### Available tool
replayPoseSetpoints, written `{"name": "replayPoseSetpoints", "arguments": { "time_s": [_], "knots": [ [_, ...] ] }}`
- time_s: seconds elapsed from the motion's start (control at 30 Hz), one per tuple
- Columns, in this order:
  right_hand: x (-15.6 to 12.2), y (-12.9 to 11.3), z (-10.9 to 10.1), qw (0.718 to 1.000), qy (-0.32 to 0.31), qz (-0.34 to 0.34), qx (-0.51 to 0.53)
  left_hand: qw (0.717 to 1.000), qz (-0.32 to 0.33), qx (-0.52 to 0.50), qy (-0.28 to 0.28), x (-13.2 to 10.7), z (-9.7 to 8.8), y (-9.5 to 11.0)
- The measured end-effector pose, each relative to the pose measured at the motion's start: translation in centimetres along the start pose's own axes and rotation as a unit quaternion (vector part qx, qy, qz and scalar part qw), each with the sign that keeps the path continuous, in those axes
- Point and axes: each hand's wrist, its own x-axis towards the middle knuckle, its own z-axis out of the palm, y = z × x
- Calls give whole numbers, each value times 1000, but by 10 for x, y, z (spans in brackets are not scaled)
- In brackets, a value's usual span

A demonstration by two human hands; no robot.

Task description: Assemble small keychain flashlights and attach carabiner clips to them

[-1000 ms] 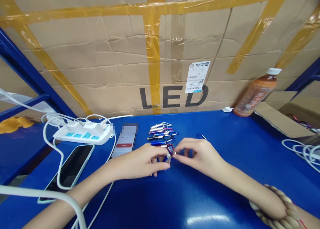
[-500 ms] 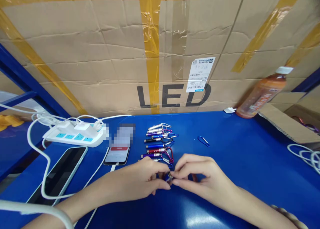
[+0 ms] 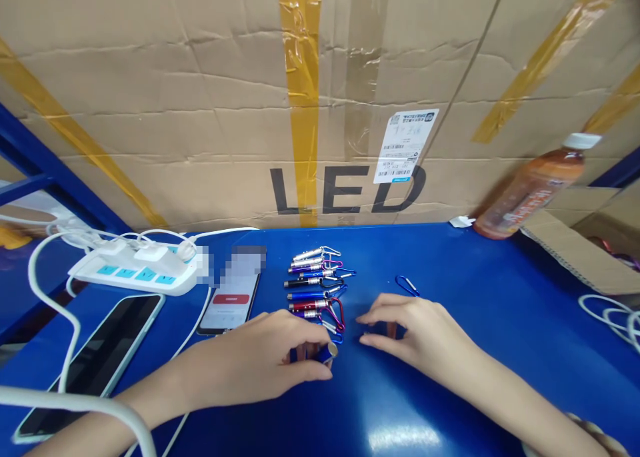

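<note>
My left hand (image 3: pixel 273 354) is closed around a small blue metal flashlight (image 3: pixel 327 352), whose round, brass-coloured end faces right. Much of its barrel is hidden by the fingers. My right hand (image 3: pixel 415 330) is a short way to the right, with thumb and forefinger apart and nothing visible between them. Just beyond its knuckles lies a loose blue carabiner (image 3: pixel 407 285). Past my left hand is a column of several similar pen-shaped keychain flashlights (image 3: pixel 307 296) in silver, purple, blue, black and red, their carabiner clips pointing right. The nearest ones are partly covered by my left hand.
On the blue tabletop (image 3: pixel 450 390), two phones (image 3: pixel 233 300) and a white power strip (image 3: pixel 135 270) with trailing cables lie left. A tilted drink bottle (image 3: pixel 535 190), an open carton (image 3: pixel 575 250) and a coiled white cable (image 3: pixel 610 314) stand right. A large cardboard box (image 3: pixel 225 124) walls the back.
My right hand has drawn away from the flashlight's end to the right, and its fingers have parted. My left hand keeps the flashlight, shifted slightly left. The view has moved a little.
</note>
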Motion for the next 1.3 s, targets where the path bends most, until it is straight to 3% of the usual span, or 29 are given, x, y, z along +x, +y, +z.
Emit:
{"name": "replayPoseSetpoints", "arguments": {
  "time_s": [0.17,0.53,0.63,0.73,0.97,1.1,1.3],
  "knots": [
    [4,1,6,999,-52,5,2,1000,0,-10,4,0,-3,1],
    [8,11,17,991,55,-63,103,995,37,-93,16,8,-6,-10],
    [5,4,14,971,108,-66,203,991,33,-128,3,11,-9,-16],
    [3,-5,14,947,127,-28,292,989,39,-140,-5,15,-10,-25],
    [4,-14,22,882,86,70,458,977,16,-198,-76,23,-2,-28],
    [4,-15,25,838,61,92,534,971,17,-225,-76,26,6,-26],
    [3,-15,24,816,45,110,566,974,27,-222,-44,24,14,-20]
  ]
}}
